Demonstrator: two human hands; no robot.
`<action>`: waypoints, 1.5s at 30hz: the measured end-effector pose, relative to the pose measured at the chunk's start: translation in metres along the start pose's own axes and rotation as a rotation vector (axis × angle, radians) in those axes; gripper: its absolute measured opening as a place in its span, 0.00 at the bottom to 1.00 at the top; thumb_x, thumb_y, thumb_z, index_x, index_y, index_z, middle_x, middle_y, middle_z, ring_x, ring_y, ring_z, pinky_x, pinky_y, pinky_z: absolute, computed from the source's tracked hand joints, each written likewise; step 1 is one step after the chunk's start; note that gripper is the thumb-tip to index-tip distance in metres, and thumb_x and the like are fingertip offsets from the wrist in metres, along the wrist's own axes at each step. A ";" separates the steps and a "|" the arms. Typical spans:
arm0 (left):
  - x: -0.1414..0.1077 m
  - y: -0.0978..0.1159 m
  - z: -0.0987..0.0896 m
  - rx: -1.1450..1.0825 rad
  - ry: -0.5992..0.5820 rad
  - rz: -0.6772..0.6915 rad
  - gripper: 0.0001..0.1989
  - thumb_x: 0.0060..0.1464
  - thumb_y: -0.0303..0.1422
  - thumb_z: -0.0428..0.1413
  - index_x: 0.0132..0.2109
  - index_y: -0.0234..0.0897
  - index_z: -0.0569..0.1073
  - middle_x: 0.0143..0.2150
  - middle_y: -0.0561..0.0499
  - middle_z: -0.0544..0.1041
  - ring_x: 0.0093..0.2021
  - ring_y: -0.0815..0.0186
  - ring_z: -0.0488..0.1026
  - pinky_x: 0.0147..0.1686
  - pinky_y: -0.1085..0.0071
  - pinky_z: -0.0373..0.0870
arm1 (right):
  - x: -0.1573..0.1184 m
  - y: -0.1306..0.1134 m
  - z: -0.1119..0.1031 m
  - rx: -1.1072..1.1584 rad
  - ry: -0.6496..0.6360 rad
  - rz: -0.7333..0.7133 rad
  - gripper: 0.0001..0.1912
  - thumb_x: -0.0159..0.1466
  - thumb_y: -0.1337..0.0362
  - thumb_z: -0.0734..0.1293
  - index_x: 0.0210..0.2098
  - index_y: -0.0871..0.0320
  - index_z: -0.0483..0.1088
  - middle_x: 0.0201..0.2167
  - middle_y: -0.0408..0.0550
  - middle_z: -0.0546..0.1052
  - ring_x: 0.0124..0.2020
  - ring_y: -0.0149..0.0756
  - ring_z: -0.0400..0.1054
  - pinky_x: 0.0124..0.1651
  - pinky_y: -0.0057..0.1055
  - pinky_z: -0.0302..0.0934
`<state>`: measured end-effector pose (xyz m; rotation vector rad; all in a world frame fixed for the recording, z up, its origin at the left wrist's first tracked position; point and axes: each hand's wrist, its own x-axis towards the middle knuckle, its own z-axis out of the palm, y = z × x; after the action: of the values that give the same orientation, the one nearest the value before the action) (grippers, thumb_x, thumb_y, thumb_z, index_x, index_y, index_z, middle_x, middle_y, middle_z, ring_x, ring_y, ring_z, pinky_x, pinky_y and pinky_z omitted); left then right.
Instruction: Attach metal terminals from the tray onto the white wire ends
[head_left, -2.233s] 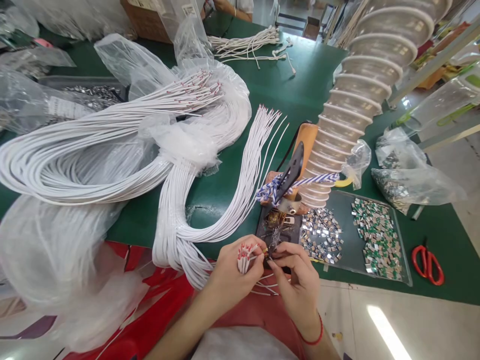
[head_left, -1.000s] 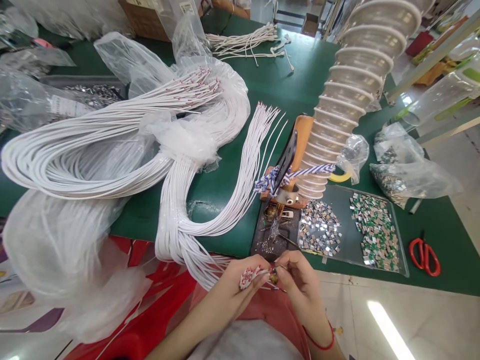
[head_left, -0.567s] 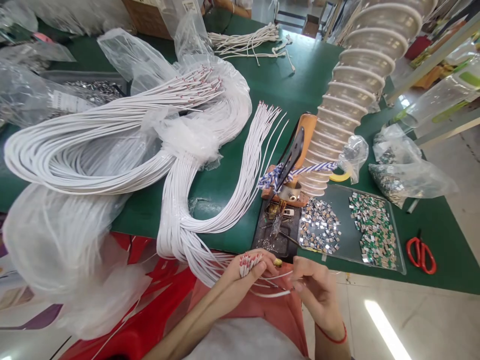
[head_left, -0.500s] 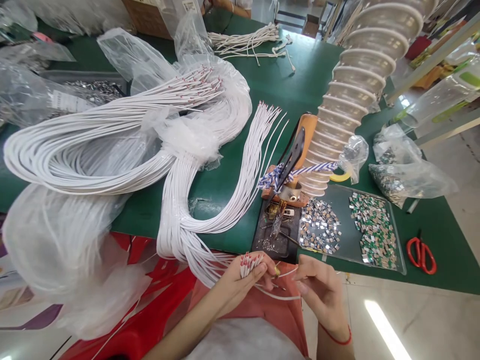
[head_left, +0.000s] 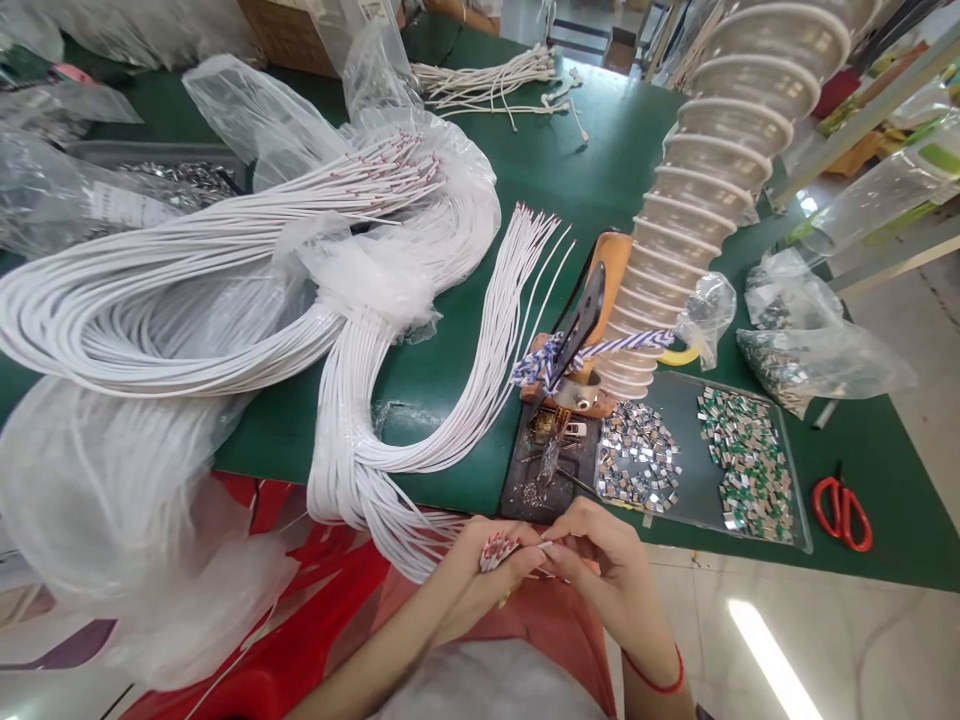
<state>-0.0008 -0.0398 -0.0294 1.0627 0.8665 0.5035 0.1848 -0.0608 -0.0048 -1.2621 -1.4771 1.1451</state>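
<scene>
My left hand (head_left: 472,582) is closed around a bunch of thin white cables, whose reddish ends (head_left: 496,550) poke out above the thumb. Fingertips of my right hand (head_left: 613,572) meet those of the left and pinch a white cable (head_left: 547,546) near its end. Something small and yellow (head_left: 504,598) shows below the left fingers; its kind is hidden. The held cables run back to a large white cable bundle (head_left: 337,400) that hangs over the table's front edge.
Beyond my hands stands a soldering stand (head_left: 551,465) under a clear ribbed hose (head_left: 712,170). A tray (head_left: 694,440) holds small metal connectors and green boards in two heaps. Red-handled scissors (head_left: 842,512) lie at the right, near filled plastic bags (head_left: 810,360). Another person's arm (head_left: 465,15) is at the back.
My right hand has moved left to meet my left hand. The cable loops that hung between them are now mostly hidden, and the yellow piece sits lower.
</scene>
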 end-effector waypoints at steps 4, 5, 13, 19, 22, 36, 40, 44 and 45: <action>0.001 0.010 -0.006 0.208 0.017 0.177 0.30 0.68 0.53 0.51 0.24 0.36 0.71 0.23 0.55 0.68 0.25 0.68 0.65 0.28 0.73 0.60 | 0.003 0.004 0.001 0.048 0.019 0.064 0.02 0.67 0.64 0.74 0.37 0.54 0.80 0.25 0.38 0.69 0.23 0.27 0.60 0.24 0.24 0.53; 0.002 0.011 -0.008 0.271 0.019 0.233 0.30 0.70 0.51 0.49 0.24 0.36 0.71 0.24 0.54 0.68 0.26 0.68 0.66 0.28 0.73 0.60 | 0.003 0.005 0.002 0.053 0.031 0.071 0.03 0.67 0.63 0.74 0.35 0.54 0.80 0.24 0.38 0.69 0.22 0.27 0.59 0.24 0.24 0.52; 0.008 0.007 -0.014 0.455 0.115 0.391 0.26 0.73 0.44 0.48 0.31 0.36 0.78 0.27 0.50 0.79 0.26 0.67 0.72 0.29 0.75 0.66 | -0.001 0.009 0.023 0.000 0.241 -0.018 0.15 0.69 0.62 0.71 0.26 0.56 0.72 0.21 0.37 0.65 0.21 0.27 0.58 0.24 0.25 0.51; 0.009 0.007 -0.016 0.342 0.211 0.357 0.16 0.67 0.37 0.55 0.35 0.35 0.83 0.30 0.48 0.85 0.29 0.63 0.81 0.32 0.76 0.74 | 0.001 0.013 0.040 -0.127 0.354 -0.202 0.13 0.70 0.67 0.67 0.28 0.55 0.69 0.22 0.37 0.65 0.22 0.29 0.59 0.25 0.26 0.52; 0.011 0.009 -0.026 0.293 0.290 0.298 0.13 0.63 0.37 0.59 0.34 0.36 0.84 0.29 0.48 0.85 0.29 0.63 0.81 0.33 0.75 0.76 | -0.003 0.020 0.043 -0.125 0.328 -0.262 0.11 0.71 0.68 0.66 0.31 0.54 0.70 0.22 0.39 0.67 0.23 0.31 0.60 0.28 0.29 0.53; 0.017 0.019 -0.047 0.406 -0.088 0.197 0.18 0.65 0.38 0.56 0.30 0.34 0.79 0.25 0.52 0.76 0.26 0.67 0.69 0.30 0.75 0.66 | 0.011 0.015 0.027 -0.100 0.111 -0.121 0.16 0.75 0.57 0.63 0.34 0.56 0.74 0.27 0.44 0.73 0.27 0.32 0.66 0.28 0.27 0.58; 0.016 0.022 -0.045 0.413 -0.077 0.202 0.16 0.63 0.37 0.56 0.29 0.35 0.78 0.26 0.52 0.77 0.27 0.67 0.69 0.31 0.75 0.67 | 0.013 0.013 0.022 -0.122 0.037 -0.088 0.18 0.75 0.55 0.63 0.29 0.55 0.69 0.25 0.42 0.69 0.25 0.31 0.63 0.27 0.26 0.55; 0.015 0.020 -0.045 0.405 -0.040 0.207 0.18 0.64 0.40 0.56 0.30 0.34 0.80 0.26 0.50 0.79 0.28 0.66 0.72 0.31 0.74 0.68 | 0.012 0.009 0.019 -0.254 0.060 -0.175 0.15 0.76 0.61 0.59 0.32 0.54 0.65 0.27 0.42 0.71 0.27 0.32 0.64 0.29 0.26 0.57; 0.014 0.019 -0.045 0.399 -0.043 0.204 0.19 0.65 0.41 0.56 0.31 0.33 0.81 0.26 0.49 0.79 0.27 0.66 0.72 0.31 0.74 0.68 | 0.012 0.008 0.017 -0.283 0.087 -0.191 0.15 0.76 0.63 0.58 0.32 0.53 0.65 0.27 0.42 0.71 0.27 0.32 0.65 0.30 0.26 0.58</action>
<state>-0.0282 0.0033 -0.0268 1.5324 0.8436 0.4856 0.1686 -0.0503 -0.0154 -1.3080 -1.6961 0.7661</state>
